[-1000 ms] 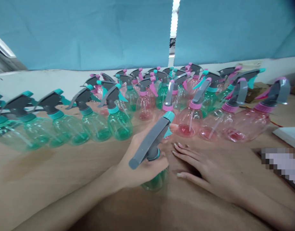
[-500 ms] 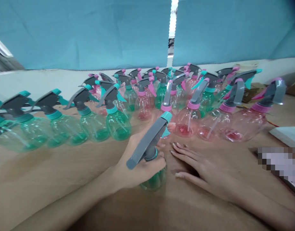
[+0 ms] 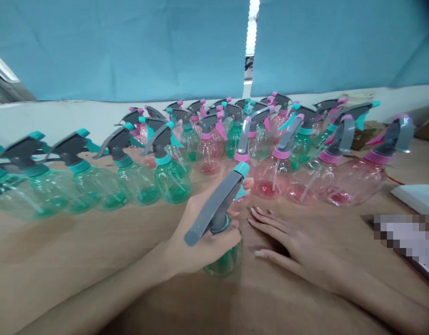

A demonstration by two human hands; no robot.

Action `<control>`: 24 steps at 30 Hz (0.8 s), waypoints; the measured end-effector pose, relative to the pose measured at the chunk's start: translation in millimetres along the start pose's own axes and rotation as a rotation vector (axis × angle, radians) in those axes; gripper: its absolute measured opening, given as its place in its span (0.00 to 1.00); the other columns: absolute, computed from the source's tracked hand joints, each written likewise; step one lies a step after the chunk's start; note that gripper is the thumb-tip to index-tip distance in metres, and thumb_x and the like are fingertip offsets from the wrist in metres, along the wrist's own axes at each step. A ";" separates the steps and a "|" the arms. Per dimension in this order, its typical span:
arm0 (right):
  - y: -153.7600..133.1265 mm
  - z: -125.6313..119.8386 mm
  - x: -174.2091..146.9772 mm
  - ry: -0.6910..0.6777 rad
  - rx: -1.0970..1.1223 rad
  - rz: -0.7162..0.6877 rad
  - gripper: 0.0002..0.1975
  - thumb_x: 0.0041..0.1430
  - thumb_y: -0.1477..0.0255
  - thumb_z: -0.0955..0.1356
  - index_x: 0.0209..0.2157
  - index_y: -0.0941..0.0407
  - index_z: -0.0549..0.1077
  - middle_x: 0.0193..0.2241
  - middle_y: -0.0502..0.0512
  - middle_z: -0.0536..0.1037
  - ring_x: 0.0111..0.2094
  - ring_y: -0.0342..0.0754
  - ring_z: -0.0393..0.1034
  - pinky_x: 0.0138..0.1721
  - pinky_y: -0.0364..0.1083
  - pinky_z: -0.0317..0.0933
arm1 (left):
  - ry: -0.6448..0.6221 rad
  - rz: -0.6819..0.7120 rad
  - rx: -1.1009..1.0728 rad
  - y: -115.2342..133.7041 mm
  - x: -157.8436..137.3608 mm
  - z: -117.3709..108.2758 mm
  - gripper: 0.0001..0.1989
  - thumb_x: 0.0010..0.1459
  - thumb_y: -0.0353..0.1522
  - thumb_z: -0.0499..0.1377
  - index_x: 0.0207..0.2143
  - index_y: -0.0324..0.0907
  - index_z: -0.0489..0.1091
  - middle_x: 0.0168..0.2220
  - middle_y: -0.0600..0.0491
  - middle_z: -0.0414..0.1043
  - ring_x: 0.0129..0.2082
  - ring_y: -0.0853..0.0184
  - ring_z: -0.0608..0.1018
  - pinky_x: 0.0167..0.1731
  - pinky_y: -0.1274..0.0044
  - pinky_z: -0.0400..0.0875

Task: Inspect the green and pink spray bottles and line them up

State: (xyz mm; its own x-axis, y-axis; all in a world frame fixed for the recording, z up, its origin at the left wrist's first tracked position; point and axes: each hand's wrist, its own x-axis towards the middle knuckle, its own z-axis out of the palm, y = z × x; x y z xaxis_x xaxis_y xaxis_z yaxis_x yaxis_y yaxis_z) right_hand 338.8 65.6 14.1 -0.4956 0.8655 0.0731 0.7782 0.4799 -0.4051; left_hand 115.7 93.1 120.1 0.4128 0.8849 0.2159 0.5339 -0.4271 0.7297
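My left hand (image 3: 203, 246) is wrapped round the neck and upper body of a green spray bottle (image 3: 225, 260), which has a grey head and teal nozzle and trigger. The bottle stands in front of me; part of its body is hidden behind my fingers. To its right, my right hand (image 3: 287, 242) rests palm down on the wooden table (image 3: 95, 260), fingers stretched out and apart, holding nothing. Just beyond the hands is a pink spray bottle (image 3: 272, 179), and a green spray bottle (image 3: 172, 181) stands beyond my left wrist.
Green spray bottles (image 3: 85, 186) line the left side, and pink ones (image 3: 354, 179) the right. Several mixed bottles (image 3: 209, 153) crowd behind them. A blurred flat object (image 3: 410, 242) and a white box (image 3: 417, 197) lie at right. A blue curtain (image 3: 130, 51) hangs behind.
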 end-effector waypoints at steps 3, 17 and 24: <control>0.0 -1.3 0.3 -0.013 -0.016 0.002 0.32 0.64 0.53 0.60 0.64 0.53 0.54 0.65 0.52 0.53 0.65 0.53 0.47 0.63 0.58 0.49 | 0.005 -0.014 0.003 -0.6 0.8 0.5 0.19 0.46 0.33 0.52 0.41 0.45 0.74 0.28 0.54 0.73 0.31 0.63 0.77 0.27 0.76 0.75; 0.3 0.0 -0.4 0.021 0.002 -0.007 0.31 0.64 0.54 0.61 0.64 0.52 0.55 0.65 0.53 0.54 0.65 0.53 0.47 0.62 0.59 0.49 | -0.039 -0.042 -0.057 0.7 -0.7 1.1 0.16 0.47 0.32 0.52 0.41 0.46 0.65 0.22 0.61 0.63 0.15 0.72 0.61 0.16 0.80 0.62; 0.4 0.5 -1.2 0.029 0.034 -0.008 0.32 0.63 0.55 0.62 0.65 0.51 0.54 0.65 0.53 0.55 0.65 0.55 0.48 0.62 0.60 0.50 | -0.058 -0.033 -0.134 2.6 -0.2 -0.1 0.15 0.46 0.29 0.53 0.39 0.47 0.64 0.22 0.61 0.56 0.17 0.73 0.55 0.14 0.80 0.57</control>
State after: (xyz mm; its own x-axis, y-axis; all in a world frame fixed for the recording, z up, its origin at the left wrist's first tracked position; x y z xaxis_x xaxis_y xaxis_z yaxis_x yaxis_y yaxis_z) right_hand 339.5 64.7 13.4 -0.4903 0.8655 0.1023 0.7603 0.4822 -0.4353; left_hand 117.0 91.9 122.1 0.4407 0.8842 0.1549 0.4465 -0.3656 0.8167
